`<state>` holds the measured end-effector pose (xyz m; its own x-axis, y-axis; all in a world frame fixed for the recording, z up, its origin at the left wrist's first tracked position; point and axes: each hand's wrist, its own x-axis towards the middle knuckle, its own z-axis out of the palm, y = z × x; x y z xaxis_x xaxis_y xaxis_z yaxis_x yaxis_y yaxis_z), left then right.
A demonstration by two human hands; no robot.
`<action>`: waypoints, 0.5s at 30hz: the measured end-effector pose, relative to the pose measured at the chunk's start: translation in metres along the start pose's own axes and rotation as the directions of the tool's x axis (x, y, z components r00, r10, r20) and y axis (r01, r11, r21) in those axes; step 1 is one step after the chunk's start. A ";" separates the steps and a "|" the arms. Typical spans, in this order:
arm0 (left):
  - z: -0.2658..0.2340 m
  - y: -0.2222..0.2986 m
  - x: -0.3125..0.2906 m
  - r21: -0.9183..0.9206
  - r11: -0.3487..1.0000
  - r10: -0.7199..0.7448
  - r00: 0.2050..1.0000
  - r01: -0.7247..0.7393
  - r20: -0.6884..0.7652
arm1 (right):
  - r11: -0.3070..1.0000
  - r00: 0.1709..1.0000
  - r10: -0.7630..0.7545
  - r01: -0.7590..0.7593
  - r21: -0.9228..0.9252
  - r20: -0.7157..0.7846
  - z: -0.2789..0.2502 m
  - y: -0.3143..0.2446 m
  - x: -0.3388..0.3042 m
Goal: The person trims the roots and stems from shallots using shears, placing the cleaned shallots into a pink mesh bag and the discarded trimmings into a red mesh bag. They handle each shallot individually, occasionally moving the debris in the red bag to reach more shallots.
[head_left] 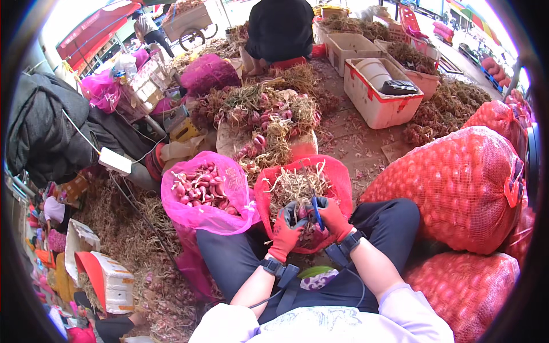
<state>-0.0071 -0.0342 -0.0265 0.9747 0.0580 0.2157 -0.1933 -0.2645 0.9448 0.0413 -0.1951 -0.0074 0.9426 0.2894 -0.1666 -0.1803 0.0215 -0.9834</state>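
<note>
Both my hands wear red gloves with dark palms and meet over an open red mesh bag (pixel 344 183) between my knees. My right hand (pixel 333 219) is closed around blue-handled scissors (pixel 316 212), whose blades point away from me. Beside it, my left hand (pixel 286 230) is closed on a shallot, mostly hidden by the fingers. Dry stalks and roots (pixel 298 186) fill the top of the red bag, with purple shallots (pixel 310 235) showing at its near side. To the left, a pink mesh bag (pixel 182 215) holds trimmed shallots (pixel 203 186).
Ahead, bunched shallots (pixel 269 114) are heaped on a low block (pixel 304 146). Full red mesh sacks (pixel 446 183) stand at my right. Foam boxes (pixel 372 106) lie beyond, near a seated person (pixel 279 28). A white power bank (pixel 115 162) hangs on cables at left.
</note>
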 end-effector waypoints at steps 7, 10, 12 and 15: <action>-0.009 -0.008 -0.002 -0.321 0.907 -0.208 0.954 0.271 0.217 | 0.995 0.996 -0.080 0.078 0.054 0.037 0.001 0.002 -0.002; -0.008 -0.006 -0.001 -0.355 0.899 -0.198 0.960 0.258 0.196 | 0.997 0.999 -0.016 0.013 0.073 0.045 0.002 -0.002 -0.004; -0.005 -0.008 -0.002 -0.402 0.875 -0.211 0.960 0.269 0.182 | 0.994 0.997 0.048 -0.052 0.096 0.053 0.007 -0.012 -0.009; 0.002 0.002 0.000 0.008 1.000 -0.002 0.998 0.001 0.058 | 0.860 0.972 -0.231 0.185 -0.475 -0.039 0.009 -0.022 -0.018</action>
<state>-0.0076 -0.0369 -0.0252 0.9799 0.0022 0.1994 -0.1913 -0.2723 0.9430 0.0262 -0.1922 0.0178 0.9691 0.2387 0.0620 0.1525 -0.3826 -0.9112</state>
